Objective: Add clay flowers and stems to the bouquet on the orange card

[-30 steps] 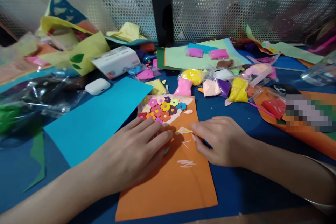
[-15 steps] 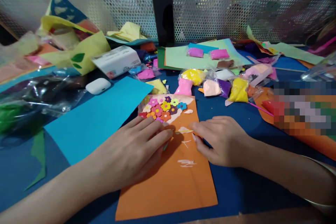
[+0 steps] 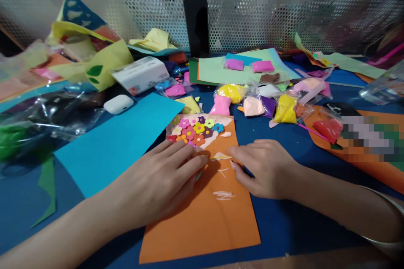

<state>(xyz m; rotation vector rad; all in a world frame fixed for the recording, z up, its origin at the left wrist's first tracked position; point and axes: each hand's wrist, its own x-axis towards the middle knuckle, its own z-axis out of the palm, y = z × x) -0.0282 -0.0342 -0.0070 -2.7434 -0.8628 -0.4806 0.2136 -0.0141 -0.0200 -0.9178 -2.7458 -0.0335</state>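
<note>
Left hand (image 3: pixel 168 172) and right hand (image 3: pixel 267 169) flank a thin yellow strip (image 3: pixel 221 158) on the rectangular orange paper (image 3: pixel 202 233); whether either pinches, I cannot tell.

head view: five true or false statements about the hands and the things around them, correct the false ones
1. The left hand rests over the flat orange paper sheet. True.
2. The small multicoloured flower-shaped pieces lie on the bright blue paper sheet. False: they lie at the orange sheet's far end.
3. A black rectangular slab stands upright before the perforated screen. True.
4. The right hand grips the puffy yellow bagged packet. False: its fingertips are at the thin yellow strip over the orange sheet.
5. The white rounded case lies left of the orange sheet. True.
</note>
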